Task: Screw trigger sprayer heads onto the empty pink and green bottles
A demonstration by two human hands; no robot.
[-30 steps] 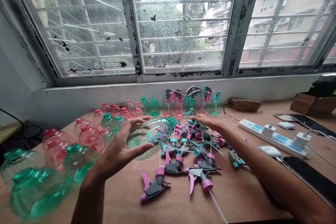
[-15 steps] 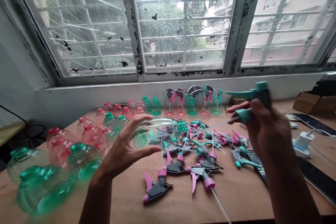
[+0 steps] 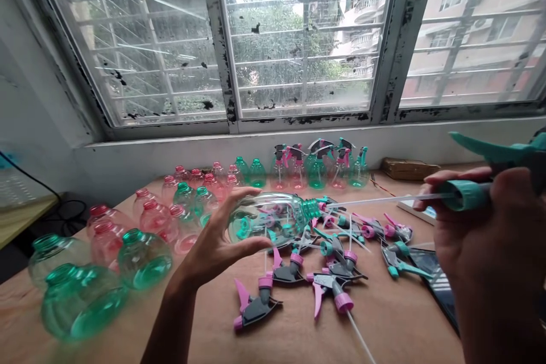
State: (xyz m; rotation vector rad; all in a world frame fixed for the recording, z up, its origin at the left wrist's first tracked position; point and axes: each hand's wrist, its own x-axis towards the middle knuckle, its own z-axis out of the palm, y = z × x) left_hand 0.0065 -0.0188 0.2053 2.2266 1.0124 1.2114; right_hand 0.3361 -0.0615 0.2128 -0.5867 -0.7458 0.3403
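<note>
At the back, fitted bottles (image 3: 316,173) stand complete; to your left, open bottles (image 3: 145,267) lack heads, and loose heads (image 3: 258,307) lie before you. Your left hand (image 3: 217,244) holds an unfitted bottle (image 3: 268,222) on its side, thumb below, fingers above. Your right hand (image 3: 482,250), raised, grips a spray head (image 3: 503,152), its tube (image 3: 384,201) near level, the tip at the bottle's mouth.

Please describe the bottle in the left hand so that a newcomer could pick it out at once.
Find the window, then the brown tabletop below it. Over the tabletop's middle, the left hand grips a clear, green-tinted bottle, neck towards the right hand. The other bottles stand upright; this one is held sideways.
</note>
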